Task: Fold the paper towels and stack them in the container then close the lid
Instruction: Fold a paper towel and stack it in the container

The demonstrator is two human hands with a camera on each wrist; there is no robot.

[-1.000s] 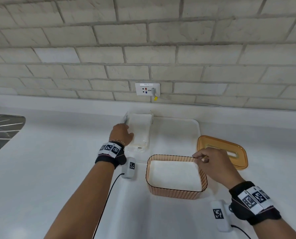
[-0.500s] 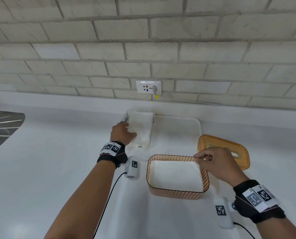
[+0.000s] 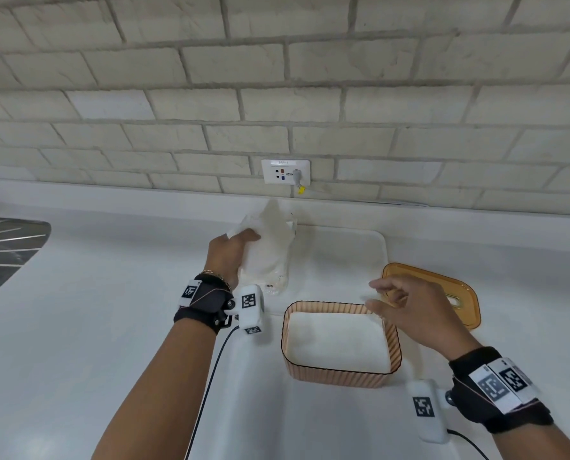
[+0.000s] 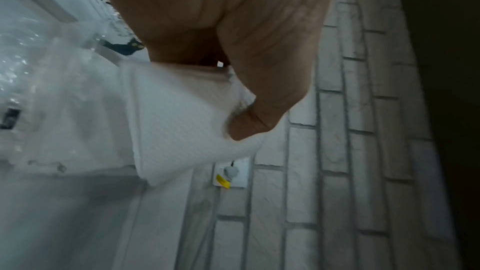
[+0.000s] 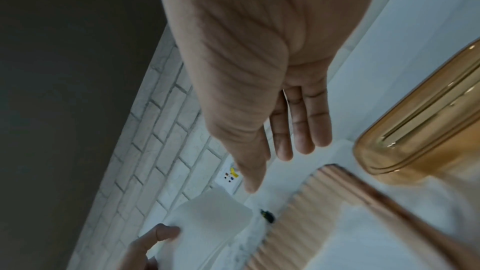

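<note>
My left hand [image 3: 233, 249] pinches a white paper towel [image 3: 270, 237] and holds it lifted above the clear plastic pack of towels [image 3: 277, 277] on the white tray. In the left wrist view the thumb [image 4: 249, 124] presses the towel [image 4: 182, 122] against the fingers. The amber ribbed container [image 3: 341, 376] stands open in front, with white towel lying flat inside. My right hand [image 3: 406, 307] hovers above the container's far right corner, fingers straight [image 5: 301, 130], holding nothing. The amber lid [image 3: 443, 287] lies flat on the counter to the right, partly behind the right hand.
A white tray [image 3: 360, 247] lies under the pack against the backsplash. A wall socket [image 3: 285, 172] with a plug sits in the brick wall above. A dark ribbed drainer [image 3: 4, 247] is at the far left. The counter [image 3: 94, 327] is white.
My left hand has pulled a towel up out of the pack. My right hand has let go of the container's rim, straightened its fingers and risen slightly.
</note>
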